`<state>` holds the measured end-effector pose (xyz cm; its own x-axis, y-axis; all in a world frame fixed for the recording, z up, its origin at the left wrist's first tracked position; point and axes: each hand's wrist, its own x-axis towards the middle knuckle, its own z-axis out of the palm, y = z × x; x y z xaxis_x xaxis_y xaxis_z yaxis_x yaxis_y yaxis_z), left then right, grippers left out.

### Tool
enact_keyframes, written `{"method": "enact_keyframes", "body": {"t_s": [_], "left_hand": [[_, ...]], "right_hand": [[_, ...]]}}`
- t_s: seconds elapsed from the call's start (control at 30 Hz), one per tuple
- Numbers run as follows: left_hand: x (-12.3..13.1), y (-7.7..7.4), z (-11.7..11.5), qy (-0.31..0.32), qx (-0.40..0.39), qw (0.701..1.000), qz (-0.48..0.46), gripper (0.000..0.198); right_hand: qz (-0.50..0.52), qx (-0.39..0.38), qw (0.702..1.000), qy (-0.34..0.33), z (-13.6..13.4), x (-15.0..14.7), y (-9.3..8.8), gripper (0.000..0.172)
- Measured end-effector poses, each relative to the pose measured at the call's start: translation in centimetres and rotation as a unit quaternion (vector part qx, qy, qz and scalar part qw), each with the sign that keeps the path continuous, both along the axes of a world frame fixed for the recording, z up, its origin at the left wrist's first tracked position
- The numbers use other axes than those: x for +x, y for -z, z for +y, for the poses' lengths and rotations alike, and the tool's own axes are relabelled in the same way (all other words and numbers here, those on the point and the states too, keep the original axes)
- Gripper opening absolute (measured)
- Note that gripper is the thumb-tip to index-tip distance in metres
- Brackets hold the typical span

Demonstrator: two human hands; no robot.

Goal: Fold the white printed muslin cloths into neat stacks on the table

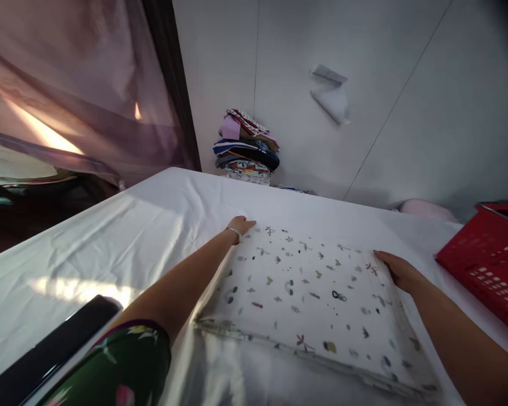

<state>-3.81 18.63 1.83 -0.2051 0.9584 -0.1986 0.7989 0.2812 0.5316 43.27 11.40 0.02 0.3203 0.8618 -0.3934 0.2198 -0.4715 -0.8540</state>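
A white cloth printed with small plants, rainbows and other little shapes lies folded in a layered rectangle on the white-covered table. At its far left corner my left hand, with a bracelet at the wrist, pinches the edge. My right hand grips the far right corner, its thumb side along the top and the other fingers partly hidden. The near edge of the cloth shows several loose layers.
A red plastic basket stands at the right. Folded clothes are stacked beyond the table's far edge, by the grey wall. A long dark glossy object lies near my left arm. A pinkish curtain hangs at the left.
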Motion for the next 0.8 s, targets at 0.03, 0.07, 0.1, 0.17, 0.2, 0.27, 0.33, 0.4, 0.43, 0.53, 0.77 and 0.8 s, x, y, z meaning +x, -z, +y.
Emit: {"method": "enact_keyframes", "body": {"t_s": [0.03, 0.07, 0.1, 0.17, 0.2, 0.27, 0.33, 0.4, 0.43, 0.53, 0.77, 0.8], "left_hand": [[0.0, 0.1, -0.1, -0.002, 0.009, 1.000, 0.002, 0.046], [0.1, 0.3, -0.1, -0.004, 0.017, 1.000, 0.005, 0.044], [0.1, 0.5, -0.2, -0.007, 0.025, 1.000, 0.009, 0.042], [0.1, 1.0, -0.2, -0.015, 0.040, 0.999, 0.021, 0.039], [0.1, 1.3, -0.2, -0.019, 0.045, 0.998, 0.027, 0.037], [0.1, 1.7, -0.2, -0.025, 0.053, 0.998, 0.038, 0.035], [0.1, 1.8, -0.3, -0.028, 0.060, 0.997, 0.046, 0.035], [0.0, 1.8, -0.4, -0.028, 0.066, 0.996, 0.051, 0.035], [0.0, 1.9, -0.5, -0.029, 0.068, 0.996, 0.054, 0.035], [0.0, 1.9, -0.6, -0.025, 0.072, 0.994, 0.074, 0.036], [0.0, 1.0, 0.0, -0.028, 0.046, 0.994, 0.100, 0.045], [0.2, 0.7, -0.1, -0.025, 0.053, 0.992, 0.107, 0.049]], "right_hand": [[0.023, -0.023, 0.999, 0.001, 0.1, -0.1, 0.0, 0.038], [0.037, -0.039, 0.998, 0.015, 0.1, -0.3, -0.1, 0.037], [0.030, -0.035, 0.998, 0.034, 0.1, -0.6, 0.0, 0.037], [-0.039, 0.015, 0.996, 0.082, 0.3, -1.1, 0.2, 0.039], [-0.087, 0.045, 0.990, 0.097, 0.4, -1.3, 0.5, 0.040], [-0.184, 0.092, 0.975, 0.086, 0.8, -1.6, 1.2, 0.037], [-0.267, 0.119, 0.955, 0.054, 1.2, -1.6, 1.8, 0.034], [-0.321, 0.131, 0.938, 0.021, 1.6, -1.6, 2.3, 0.035], [-0.344, 0.128, 0.930, 0.009, 1.7, -1.7, 2.4, 0.036], [-0.423, 0.086, 0.902, -0.029, 2.1, -2.2, 2.6, 0.040], [-0.519, 0.056, 0.847, -0.101, 1.9, -3.8, 0.9, 0.040], [-0.529, 0.066, 0.840, -0.098, 1.6, -4.1, 0.6, 0.043]]}}
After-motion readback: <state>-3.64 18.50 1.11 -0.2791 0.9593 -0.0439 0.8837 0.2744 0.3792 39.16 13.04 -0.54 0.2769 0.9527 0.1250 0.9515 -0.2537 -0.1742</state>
